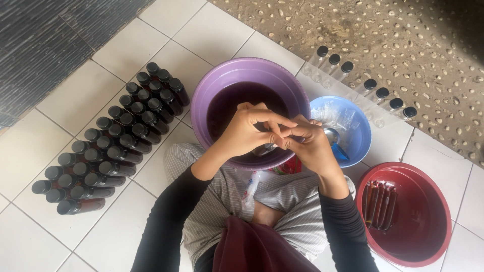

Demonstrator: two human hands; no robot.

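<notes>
— Plastic pouch (265, 149), where was it?
— Pinched between both hands over the near rim of the purple basin (212, 85), mostly hidden by fingers.
— Each grip?
— Left hand (244, 132) and right hand (310, 146) were pressed together, fingertips clamped on the pouch.
— Elsewhere?
— Dark bottles (106, 151) lay left; the red basin (433, 201) was cut off right.

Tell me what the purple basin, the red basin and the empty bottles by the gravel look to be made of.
Purple basin: likely plastic, matte, with a thick rolled rim of even colour.
Red basin: likely plastic, glossier, with soft highlights on its wall.
Empty bottles: clear, with black caps; probably plastic, though glass cannot be ruled out.
</notes>
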